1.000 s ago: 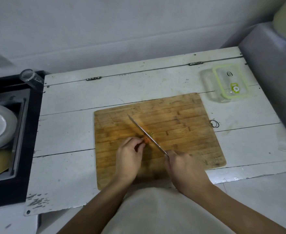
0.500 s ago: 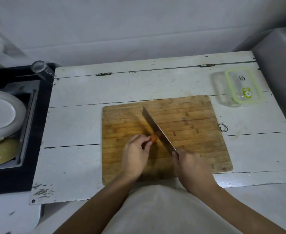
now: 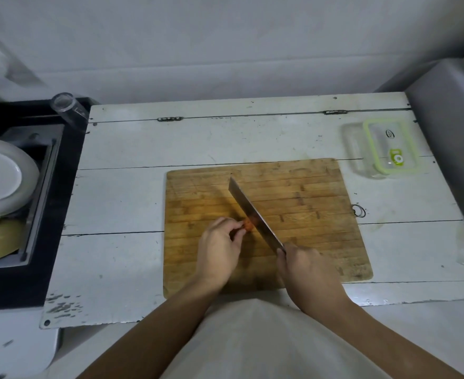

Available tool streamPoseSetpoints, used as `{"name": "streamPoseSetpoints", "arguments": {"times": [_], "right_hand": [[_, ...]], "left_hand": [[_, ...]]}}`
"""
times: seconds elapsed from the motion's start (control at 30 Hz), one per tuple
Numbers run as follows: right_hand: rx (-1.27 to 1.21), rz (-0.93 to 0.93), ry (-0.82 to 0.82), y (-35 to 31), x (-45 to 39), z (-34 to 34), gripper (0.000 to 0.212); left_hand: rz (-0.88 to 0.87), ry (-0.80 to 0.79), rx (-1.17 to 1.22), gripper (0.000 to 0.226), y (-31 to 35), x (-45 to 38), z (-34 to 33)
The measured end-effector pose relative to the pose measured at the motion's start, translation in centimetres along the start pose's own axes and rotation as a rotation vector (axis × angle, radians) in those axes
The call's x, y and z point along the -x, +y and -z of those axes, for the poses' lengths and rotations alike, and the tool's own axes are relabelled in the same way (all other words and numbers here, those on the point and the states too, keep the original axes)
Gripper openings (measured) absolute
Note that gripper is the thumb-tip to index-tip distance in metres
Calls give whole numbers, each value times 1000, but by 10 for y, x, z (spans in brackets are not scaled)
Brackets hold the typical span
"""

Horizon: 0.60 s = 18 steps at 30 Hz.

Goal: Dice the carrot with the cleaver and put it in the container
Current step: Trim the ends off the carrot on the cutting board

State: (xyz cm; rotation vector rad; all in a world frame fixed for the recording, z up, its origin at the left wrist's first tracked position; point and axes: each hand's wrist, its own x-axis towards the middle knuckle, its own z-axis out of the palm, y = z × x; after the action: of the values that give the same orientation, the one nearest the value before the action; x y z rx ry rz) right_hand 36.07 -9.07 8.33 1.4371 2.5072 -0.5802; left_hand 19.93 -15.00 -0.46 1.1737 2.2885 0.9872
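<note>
On the brown bamboo cutting board [image 3: 307, 209], the small orange carrot stub [image 3: 248, 224] sits pinched at the left hand's [image 3: 218, 250] fingertips, touching the steel cleaver [image 3: 254, 213] blade's left face. The right hand [image 3: 306, 272] grips the handle. The lime-rimmed clear plastic container [image 3: 386, 150] stands well apart, far right.

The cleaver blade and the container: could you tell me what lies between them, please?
In the head view, only bare cutting board and then bare white table lie between the cleaver and the container; no carrot pieces show there.
</note>
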Motion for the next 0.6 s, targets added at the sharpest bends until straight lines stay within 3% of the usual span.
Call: {"name": "streamPoseSetpoints", "arguments": {"times": [0.13, 0.2, 0.3, 0.43, 0.6], "right_hand": [[150, 32, -47, 9, 12, -4, 11], [193, -6, -111, 8, 14, -5, 20], [182, 37, -88, -5, 5, 1, 8], [45, 51, -74, -17, -20, 11, 21], [170, 189, -113, -21, -47, 3, 23]], "left_hand": [[-26, -1, -11, 13, 1, 1, -2], [-30, -4, -9, 12, 0, 2, -3], [-15, 0, 10, 11, -2, 0, -3], [-12, 6, 26, 13, -2, -2, -3], [-9, -1, 52, 14, -4, -4, -3]]}}
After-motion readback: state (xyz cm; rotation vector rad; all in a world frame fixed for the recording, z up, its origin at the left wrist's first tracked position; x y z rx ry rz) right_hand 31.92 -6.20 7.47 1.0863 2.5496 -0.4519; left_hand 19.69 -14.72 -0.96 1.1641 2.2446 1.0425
